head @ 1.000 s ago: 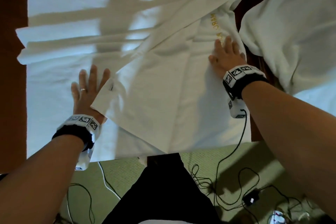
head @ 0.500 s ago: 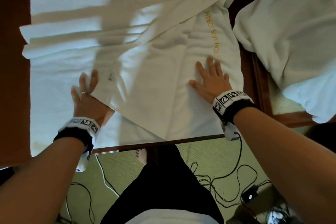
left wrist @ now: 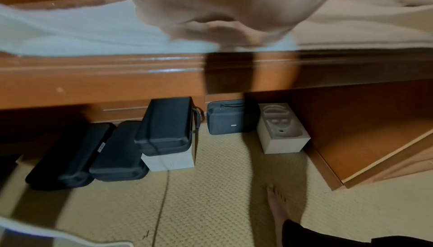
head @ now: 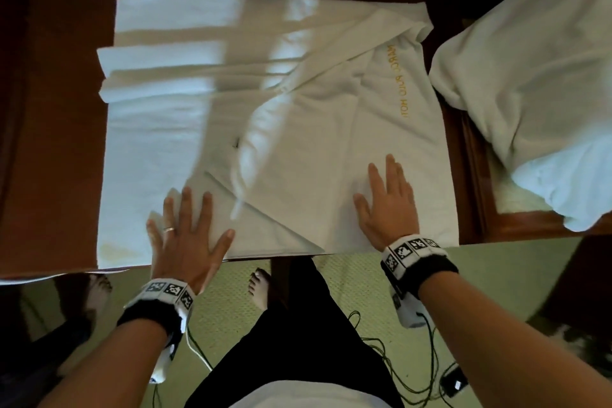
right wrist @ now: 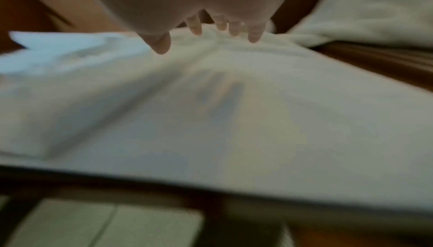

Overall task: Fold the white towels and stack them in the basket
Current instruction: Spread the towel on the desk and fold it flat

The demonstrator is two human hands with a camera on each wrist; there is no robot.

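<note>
A white towel with gold lettering lies half folded and creased on a brown wooden table, over a larger white towel spread flat. My left hand lies flat with spread fingers on the near left corner of the folded towel. My right hand presses flat on its near right part, fingers straight. In the right wrist view the fingertips rest on the towel. In the left wrist view only the palm shows above the table edge. No basket is in view.
Another white towel heap lies at the right on a second wooden surface. Under the table stand several dark cases and boxes. Cables and my bare foot are on the green carpet.
Both hands have slid toward me over the towel, the right one from the gold lettering down to the near edge. The towel's left corner lies flatter now.
</note>
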